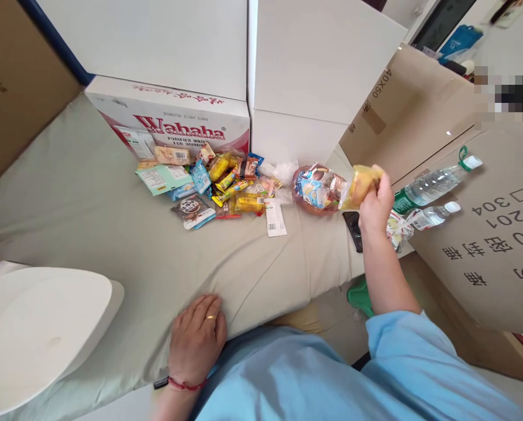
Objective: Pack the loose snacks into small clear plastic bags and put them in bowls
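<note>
My right hand (pixel 377 202) is closed on a yellow-brown snack packet (pixel 358 187) with a clear wrapper end. It holds the packet at the right side of a round reddish-brown bowl (pixel 302 203), which is full of wrapped snacks (pixel 317 186). Flat on the green-grey cloth near its front edge lies my left hand (pixel 196 332), empty, with a ring and a red wrist cord. Left of the bowl is a loose heap of snack packets (pixel 230 182), with a white packet (pixel 275 217) at its near right end.
Behind the heap stands a white and red water carton (pixel 178 126), with white boxes (pixel 296 64) beside it. A large white basin (pixel 46 327) sits at the left. On the right are a phone (pixel 353 231), a large bottle (pixel 437 186), a smaller bottle (pixel 432 217) and cardboard boxes (pixel 472 257).
</note>
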Tool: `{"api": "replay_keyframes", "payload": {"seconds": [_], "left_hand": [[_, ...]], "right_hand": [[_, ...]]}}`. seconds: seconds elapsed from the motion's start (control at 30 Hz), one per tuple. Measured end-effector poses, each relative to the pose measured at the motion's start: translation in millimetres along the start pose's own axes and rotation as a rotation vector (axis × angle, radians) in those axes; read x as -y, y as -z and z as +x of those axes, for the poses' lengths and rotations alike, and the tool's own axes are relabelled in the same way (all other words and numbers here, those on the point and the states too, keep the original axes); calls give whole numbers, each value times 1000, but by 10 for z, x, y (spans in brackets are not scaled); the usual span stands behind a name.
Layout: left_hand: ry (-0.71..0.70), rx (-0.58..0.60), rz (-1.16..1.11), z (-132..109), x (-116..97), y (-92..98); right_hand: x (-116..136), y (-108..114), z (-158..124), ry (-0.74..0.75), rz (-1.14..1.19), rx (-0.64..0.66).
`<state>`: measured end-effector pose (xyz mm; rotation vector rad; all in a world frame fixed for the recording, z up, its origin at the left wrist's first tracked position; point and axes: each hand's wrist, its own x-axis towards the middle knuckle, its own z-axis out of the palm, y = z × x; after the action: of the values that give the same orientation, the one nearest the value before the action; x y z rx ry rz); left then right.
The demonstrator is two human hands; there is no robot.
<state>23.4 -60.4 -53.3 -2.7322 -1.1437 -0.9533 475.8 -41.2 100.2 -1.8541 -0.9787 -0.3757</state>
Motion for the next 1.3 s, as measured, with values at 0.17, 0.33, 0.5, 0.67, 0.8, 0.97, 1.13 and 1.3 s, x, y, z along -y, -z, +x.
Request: {"api": "replay_keyframes", "payload": {"seconds": [0.17,0.33,0.5,0.67,0.8,0.97,1.13,1.3], "left_hand": [[10,8,11,-18,11,-7],[0,4,21,-6,-2,7],[10,1,4,-17,-20,7],[71,-7,-48,-66,-48,-3],[130,-63,-47,-94,-70,-5],[169,-37,-87,-93,-94,8],[167,-94,-147,-81,-89,44],[380,-183,-432,-19,-160,138]], "right_hand": [[-277,-599,452,-149,-315,320],[-295,-861,297,-25,-622,363],[-419,-678,370,-39,-475,285],[-69,-439,105,230,-220,18],[476,-506,-363,475,-162,511],[792,-1093,-625,403,-482,789],[693,-1395,-596,207,-453,824],[755,-982,-901,-276,506,789]]}}
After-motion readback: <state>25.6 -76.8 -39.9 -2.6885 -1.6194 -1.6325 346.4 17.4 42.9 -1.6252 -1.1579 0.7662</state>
